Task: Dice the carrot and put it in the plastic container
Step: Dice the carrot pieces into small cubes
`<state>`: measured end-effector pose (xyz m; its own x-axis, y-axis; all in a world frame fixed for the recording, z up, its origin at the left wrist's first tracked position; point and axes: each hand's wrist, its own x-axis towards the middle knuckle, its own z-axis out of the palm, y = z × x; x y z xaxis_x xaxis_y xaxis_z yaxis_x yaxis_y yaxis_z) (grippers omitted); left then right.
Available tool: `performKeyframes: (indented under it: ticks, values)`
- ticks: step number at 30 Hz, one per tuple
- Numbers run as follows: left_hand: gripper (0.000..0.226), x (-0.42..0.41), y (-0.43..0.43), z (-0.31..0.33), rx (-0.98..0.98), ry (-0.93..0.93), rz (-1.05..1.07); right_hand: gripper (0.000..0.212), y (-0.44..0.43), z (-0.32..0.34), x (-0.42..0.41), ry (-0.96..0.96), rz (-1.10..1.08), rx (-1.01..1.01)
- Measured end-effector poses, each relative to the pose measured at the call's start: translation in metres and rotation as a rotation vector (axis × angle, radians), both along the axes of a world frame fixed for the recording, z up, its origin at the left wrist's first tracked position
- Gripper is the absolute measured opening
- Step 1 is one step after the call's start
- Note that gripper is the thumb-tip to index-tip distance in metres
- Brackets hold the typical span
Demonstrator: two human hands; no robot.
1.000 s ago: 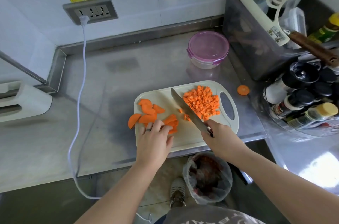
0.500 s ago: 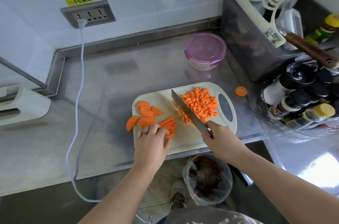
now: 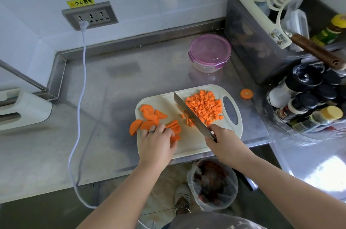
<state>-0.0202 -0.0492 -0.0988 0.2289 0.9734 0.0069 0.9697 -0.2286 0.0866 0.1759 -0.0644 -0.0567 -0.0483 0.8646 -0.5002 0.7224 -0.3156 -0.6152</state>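
Orange strips [image 3: 175, 128] lie bunched under the left hand [image 3: 157, 140], whose curled fingertips pin them to the board [image 3: 187, 144] at about 8 o'clock of its middle. The right hand [image 3: 222, 142] is clenched round the handle of the knife [image 3: 191, 116] at the board's 5 o'clock edge. The blade slants from there toward 11 o'clock, between the strips and the dice [image 3: 206, 107].

The container [image 3: 209, 52] stands at 12 o'clock from the board, well apart, with its purple lid clipped on; I cannot tell what is in it. A grey tub [image 3: 243, 41] at 1 o'clock holds a squeegee [image 3: 262, 17]. A bag [image 3: 212, 185] below the counter [image 3: 112, 97] at 6 o'clock holds dark scraps.

The dice form a loose heap at the board's 2 o'clock, beside the handle slot, with a few bits just left of the blade. Half-moon slices [image 3: 149, 114] overlap at 9 o'clock, one hanging over the rim. One round slice [image 3: 246, 93] lies on the counter at 3 o'clock.
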Motion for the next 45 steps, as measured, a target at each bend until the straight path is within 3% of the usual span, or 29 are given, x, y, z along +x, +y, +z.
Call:
performKeyframes:
  ticks: [11, 32, 45]
  values:
    - [0.029, 0.011, 0.002, 0.008, -0.165, 0.008, 0.042, 0.021, 0.000, -0.001, 0.001, 0.008, -0.001, -0.001]
    - [0.027, 0.050, 0.023, 0.010, -0.181, -0.077, 0.127, 0.026, 0.001, -0.011, 0.007, -0.106, 0.056, 0.013]
    - [0.028, 0.042, 0.022, 0.009, -0.194, -0.032, 0.093, 0.026, -0.003, -0.013, 0.001, -0.110, 0.068, 0.010]
